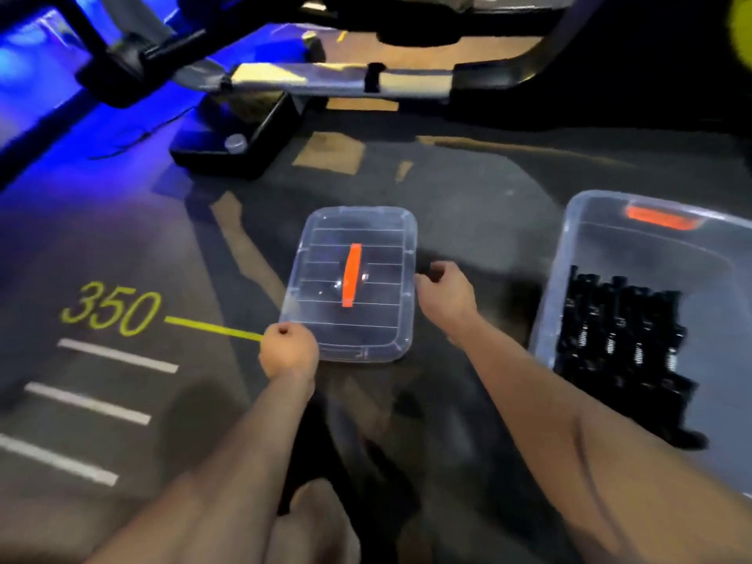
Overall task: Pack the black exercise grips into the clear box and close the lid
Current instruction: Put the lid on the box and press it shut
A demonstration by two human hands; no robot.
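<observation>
Both hands are gripping the clear lid (350,284) lying flat on the floor (122,238): the left hand (288,352) curling at its near-left corner, the right hand (445,295) pinching its right edge. The open clear box (569,278), with the black exercise grips (622,339) already inside, is sitting to the right, nearer the right hand, its long axis running near to far.

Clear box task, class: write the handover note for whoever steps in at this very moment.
Left hand: grips the near-left corner of the flat clear plastic lid with the orange handle.
Right hand: grips the lid's right edge.
Black spring exercise grips: stacked inside the clear plastic box, at right on the floor.
Done: grips in the box.
Left: carry the lid over and close the box.
</observation>
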